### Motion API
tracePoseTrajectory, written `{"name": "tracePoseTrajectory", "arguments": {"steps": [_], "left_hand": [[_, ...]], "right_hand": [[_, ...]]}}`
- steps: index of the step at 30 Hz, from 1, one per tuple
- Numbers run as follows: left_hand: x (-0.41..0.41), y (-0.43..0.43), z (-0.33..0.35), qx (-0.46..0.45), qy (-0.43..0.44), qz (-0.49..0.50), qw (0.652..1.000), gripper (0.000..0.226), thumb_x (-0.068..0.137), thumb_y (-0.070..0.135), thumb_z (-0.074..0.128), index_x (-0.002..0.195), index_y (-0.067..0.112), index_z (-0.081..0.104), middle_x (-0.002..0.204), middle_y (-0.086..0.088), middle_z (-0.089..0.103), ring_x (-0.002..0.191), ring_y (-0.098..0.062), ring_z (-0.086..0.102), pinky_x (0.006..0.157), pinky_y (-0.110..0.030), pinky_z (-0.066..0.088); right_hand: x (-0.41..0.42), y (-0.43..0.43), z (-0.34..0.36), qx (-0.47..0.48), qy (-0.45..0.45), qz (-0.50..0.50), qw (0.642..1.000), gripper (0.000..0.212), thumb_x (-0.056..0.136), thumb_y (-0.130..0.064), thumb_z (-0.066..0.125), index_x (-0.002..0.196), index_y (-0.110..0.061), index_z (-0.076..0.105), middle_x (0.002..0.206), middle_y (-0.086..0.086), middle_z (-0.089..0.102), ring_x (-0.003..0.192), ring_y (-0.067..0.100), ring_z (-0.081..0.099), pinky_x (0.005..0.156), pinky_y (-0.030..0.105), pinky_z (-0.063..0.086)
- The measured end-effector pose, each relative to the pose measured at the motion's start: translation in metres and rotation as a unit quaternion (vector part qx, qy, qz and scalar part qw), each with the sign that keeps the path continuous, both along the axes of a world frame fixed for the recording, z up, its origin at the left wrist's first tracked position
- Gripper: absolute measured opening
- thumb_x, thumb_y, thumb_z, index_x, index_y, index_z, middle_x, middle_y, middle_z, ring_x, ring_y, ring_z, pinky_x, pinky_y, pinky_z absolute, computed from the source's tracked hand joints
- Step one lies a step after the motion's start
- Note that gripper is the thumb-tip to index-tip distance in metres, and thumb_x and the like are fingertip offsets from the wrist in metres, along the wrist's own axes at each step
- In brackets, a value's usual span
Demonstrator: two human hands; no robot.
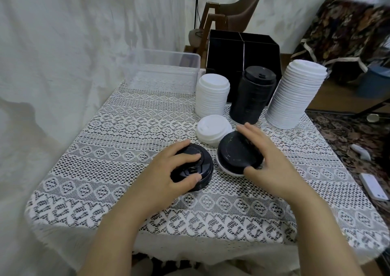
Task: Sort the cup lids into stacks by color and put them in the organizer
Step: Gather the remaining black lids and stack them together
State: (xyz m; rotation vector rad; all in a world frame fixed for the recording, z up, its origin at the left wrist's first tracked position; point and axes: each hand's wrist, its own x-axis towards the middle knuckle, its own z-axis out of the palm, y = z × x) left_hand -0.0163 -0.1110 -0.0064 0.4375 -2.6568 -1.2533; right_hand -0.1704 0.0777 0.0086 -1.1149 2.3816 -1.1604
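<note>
Ahead, 3 stacks [252, 94] block the organizer [223, 50]; left hand [168, 170], right hand [268, 159] grip black lids [236, 151].

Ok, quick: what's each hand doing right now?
Left hand: grips the short stack of black plastic cup lids.
Right hand: grips the tilted black plastic lid lying on a white plastic lid.
</note>
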Motion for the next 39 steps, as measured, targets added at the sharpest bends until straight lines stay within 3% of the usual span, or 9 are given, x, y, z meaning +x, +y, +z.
{"name": "tracePoseTrajectory", "arguments": {"steps": [5, 10, 14, 17, 19, 24, 26, 33, 39], "left_hand": [[0.001, 0.001, 0.002, -0.003, -0.007, 0.003, 1.000, 0.035, 0.085, 0.045, 0.064, 0.115, 0.056, 0.051, 0.142, 0.039, 0.025, 0.133, 0.009, 0.025, 0.116, -0.037, 0.028], [0.000, 0.002, 0.003, -0.003, -0.012, 0.004, 1.000, 0.036, 0.085, 0.046, 0.063, 0.118, 0.054, 0.051, 0.143, 0.038, 0.025, 0.132, 0.009, 0.025, 0.115, -0.038, 0.029], [0.000, 0.002, 0.004, -0.007, -0.012, 0.003, 1.000, 0.037, 0.085, 0.045, 0.063, 0.118, 0.054, 0.051, 0.143, 0.037, 0.026, 0.132, 0.008, 0.026, 0.115, -0.038, 0.029], [0.000, 0.002, 0.004, -0.010, -0.011, 0.002, 1.000, 0.036, 0.085, 0.046, 0.063, 0.118, 0.054, 0.051, 0.143, 0.037, 0.026, 0.133, 0.008, 0.026, 0.116, -0.037, 0.029], [0.001, 0.002, 0.004, -0.010, -0.010, 0.001, 1.000, 0.036, 0.084, 0.045, 0.063, 0.117, 0.054, 0.051, 0.143, 0.036, 0.026, 0.132, 0.009, 0.025, 0.116, -0.037, 0.028], [0.000, 0.001, 0.004, -0.003, -0.010, -0.001, 1.000, 0.036, 0.084, 0.045, 0.064, 0.115, 0.055, 0.050, 0.143, 0.037, 0.026, 0.132, 0.008, 0.026, 0.115, -0.037, 0.030], [0.000, 0.001, 0.004, -0.001, -0.011, -0.003, 1.000, 0.038, 0.084, 0.045, 0.064, 0.117, 0.055, 0.049, 0.142, 0.037, 0.026, 0.132, 0.009, 0.026, 0.115, -0.034, 0.029], [0.001, 0.001, 0.005, 0.031, -0.014, 0.021, 0.999, 0.080, 0.078, 0.042, 0.073, 0.140, 0.054, 0.024, 0.136, 0.031, 0.035, 0.124, 0.006, 0.036, 0.110, -0.028, 0.034], [0.006, 0.000, 0.009, 0.067, 0.016, 0.045, 0.997, 0.125, 0.062, 0.034, 0.087, 0.130, 0.068, -0.012, 0.147, 0.039, 0.009, 0.128, 0.020, 0.013, 0.110, -0.027, 0.020]], "right_hand": [[-0.004, -0.003, -0.005, 0.002, 0.051, -0.061, 0.997, 0.090, 0.068, -0.031, 0.086, 0.140, -0.046, 0.035, 0.126, -0.012, 0.029, 0.125, 0.004, 0.025, 0.111, 0.025, 0.023], [-0.005, -0.002, -0.008, 0.008, 0.029, 0.000, 1.000, 0.090, 0.069, -0.031, 0.067, 0.147, -0.045, 0.023, 0.142, -0.025, 0.021, 0.138, -0.002, 0.015, 0.120, 0.035, 0.018], [-0.007, -0.004, -0.011, 0.008, 0.048, -0.039, 0.998, 0.096, 0.069, -0.033, 0.085, 0.144, -0.047, 0.028, 0.128, -0.014, 0.027, 0.125, 0.001, 0.023, 0.112, 0.025, 0.021], [-0.009, 0.001, -0.013, 0.002, 0.034, 0.002, 0.999, 0.092, 0.074, -0.028, 0.077, 0.140, -0.057, 0.020, 0.142, -0.026, 0.018, 0.138, -0.001, 0.013, 0.118, 0.034, 0.016], [-0.011, 0.002, -0.015, 0.008, 0.044, 0.010, 0.999, 0.091, 0.075, -0.020, 0.076, 0.145, -0.049, 0.026, 0.145, -0.024, 0.024, 0.142, 0.005, 0.015, 0.120, 0.040, 0.017], [-0.011, -0.002, -0.016, -0.042, 0.064, -0.034, 0.996, 0.078, 0.071, -0.018, 0.085, 0.136, -0.037, 0.047, 0.126, -0.032, 0.035, 0.122, -0.009, 0.034, 0.098, 0.000, 0.023], [-0.012, -0.002, -0.015, -0.070, 0.067, -0.050, 0.994, 0.073, 0.071, -0.017, 0.085, 0.133, -0.034, 0.051, 0.126, -0.029, 0.037, 0.117, -0.017, 0.036, 0.093, -0.004, 0.024], [-0.003, -0.006, -0.003, -0.132, 0.089, -0.081, 0.984, 0.064, 0.071, -0.034, 0.081, 0.129, -0.027, 0.057, 0.128, -0.011, 0.043, 0.114, -0.024, 0.035, 0.096, -0.002, 0.027], [0.023, -0.031, 0.004, -0.168, 0.104, -0.007, 0.980, 0.065, 0.070, -0.039, 0.076, 0.129, -0.024, 0.056, 0.126, -0.008, 0.044, 0.119, -0.016, 0.037, 0.100, 0.004, 0.030]]}}
